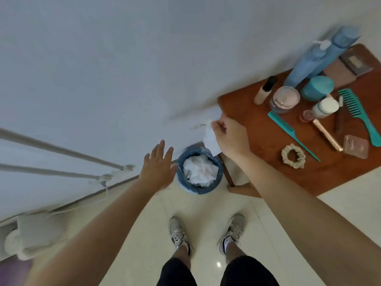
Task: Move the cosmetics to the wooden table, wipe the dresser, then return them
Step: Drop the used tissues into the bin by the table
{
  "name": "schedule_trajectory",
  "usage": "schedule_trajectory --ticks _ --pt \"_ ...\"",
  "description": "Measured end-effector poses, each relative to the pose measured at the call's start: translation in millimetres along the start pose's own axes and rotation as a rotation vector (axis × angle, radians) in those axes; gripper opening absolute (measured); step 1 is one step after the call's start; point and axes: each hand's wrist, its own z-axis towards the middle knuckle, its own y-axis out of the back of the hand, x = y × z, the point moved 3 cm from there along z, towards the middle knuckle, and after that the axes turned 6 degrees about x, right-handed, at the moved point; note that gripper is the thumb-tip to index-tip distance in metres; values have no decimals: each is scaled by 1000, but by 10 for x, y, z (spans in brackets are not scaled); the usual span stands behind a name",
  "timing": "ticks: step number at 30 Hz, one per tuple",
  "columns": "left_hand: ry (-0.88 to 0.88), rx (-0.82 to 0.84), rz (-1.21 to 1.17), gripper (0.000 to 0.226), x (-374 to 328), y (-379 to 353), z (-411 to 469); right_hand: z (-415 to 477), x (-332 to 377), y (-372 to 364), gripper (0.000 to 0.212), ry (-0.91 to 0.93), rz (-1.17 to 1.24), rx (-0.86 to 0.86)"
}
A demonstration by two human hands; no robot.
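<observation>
White paper tissue, crumpled, is pinched between the thumb and fingertips of the right hand and held just above a small round blue bin that is filled with more white tissue. The left hand is held flat beside the bin, fingers straight and spread, with nothing in it.

The cosmetics are gathered on a reddish-brown wooden bench at the right: tall pale-blue plastic bottles, a round teal jar, two teal plastic combs and a cream fabric scrunchie.

The first move is judged done, and the wiping is probably finished too, since the tissue looks ready to be dropped. The return of the cosmetics is left. The dresser is not in view.

Glossy cream floor tiles are underfoot, and a plain white wall is faced.
</observation>
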Motion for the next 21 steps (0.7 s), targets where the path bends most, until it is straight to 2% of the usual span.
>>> schedule_trajectory --ticks 7,9,12,14,17,18,19,21 --pt "-10 212 -39 67 -11 -1824 780 -2 -1409 -1482 20 -261 120 -22" --pt "-11 257 -16 68 -22 -2297 970 -7 -1731 -1826 20 -236 48 -43" --pt "-23 325 13 70 -10 -2953 1260 -11 -2160 -2302 23 -103 -101 -4" --pt "-30 359 30 72 -4 -3334 1422 -20 -2448 -2638 28 -24 -246 173" --pt "-35 442 21 73 -3 -3786 1575 -125 -2878 -3099 44 -20 -448 643" --pt "-34 476 9 73 -4 -3896 1597 -166 -2989 -3184 48 -50 -462 745" --pt "-31 503 -3 73 -3 -3976 1599 -195 -3072 -3231 50 -78 -455 791" --pt "-24 517 -8 72 -2 -4032 1569 -232 -3145 -3227 52 -107 -438 775"
